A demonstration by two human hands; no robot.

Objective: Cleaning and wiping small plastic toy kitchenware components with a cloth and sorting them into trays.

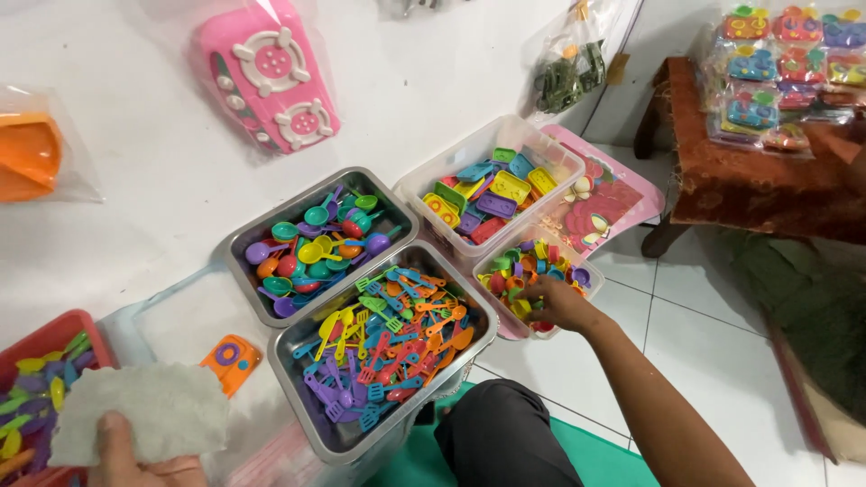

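- Small clear tub (539,330) of mixed little toy pieces on the floor, just right of the steel trays; right hand (561,305) reaching in, fingers curled among pieces, grip on any piece not discernible.
- Left hand (149,462) pinching grey card (144,417), no pieces on it yet.
- Steel tray of spatulas (383,347) and steel tray of spoons (317,236) full; sorting judged early.

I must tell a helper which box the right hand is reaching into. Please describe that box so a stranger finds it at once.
On the white floor sit two metal trays of spoons and spatulas. To their right are two clear plastic boxes; the right hand is in the nearer, smaller box. It holds small round multicoloured pieces, while the larger box behind it holds flat rectangular ones.
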